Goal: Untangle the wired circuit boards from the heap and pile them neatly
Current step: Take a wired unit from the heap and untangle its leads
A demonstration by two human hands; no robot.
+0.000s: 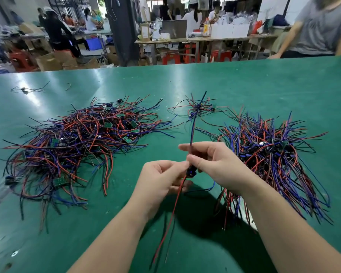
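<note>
at your left the tangled heap (77, 146) sprawls on the green table (185, 81), with boards buried among red, blue and black leads. your left hand (161, 180) pinches the one wired board (191, 172), held above the table between your hands, its red and black leads hanging limp toward you. your right hand (215, 164) pinches the blue leads just above the board. it looks light and floppy, and the solder joints are likely fragile, so grip the board body and smooth the leads rather than yank. further right lies the sorted pile (270, 154), its leads roughly aligned.
</note>
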